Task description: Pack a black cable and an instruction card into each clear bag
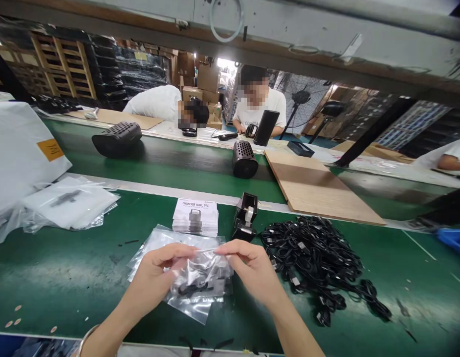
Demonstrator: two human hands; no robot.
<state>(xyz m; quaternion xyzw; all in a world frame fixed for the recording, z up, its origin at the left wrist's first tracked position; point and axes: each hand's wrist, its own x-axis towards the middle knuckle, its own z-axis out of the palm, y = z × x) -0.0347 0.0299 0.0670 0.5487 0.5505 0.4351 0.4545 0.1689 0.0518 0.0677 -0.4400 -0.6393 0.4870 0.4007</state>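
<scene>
In the head view a clear plastic bag (195,292) with a dark cable inside is pinched along its top edge. My left hand (159,267) grips the left end of that edge between thumb and fingers. On the right end, my right hand (254,270) pinches it the same way. Beneath lie more clear bags (150,248) in a loose stack. Just behind stands a stack of printed booklets (195,218), with a black tape dispenser (247,215) beside it. To the right of my right hand spreads a heap of black USB cables (314,253).
Filled clear bags (72,201) lie at the left by a large white bag (22,148). Beyond, two dark speakers (116,139) sit on a green belt (178,163), near a wooden board (319,186). Two people work opposite; a metal beam (274,34) crosses overhead.
</scene>
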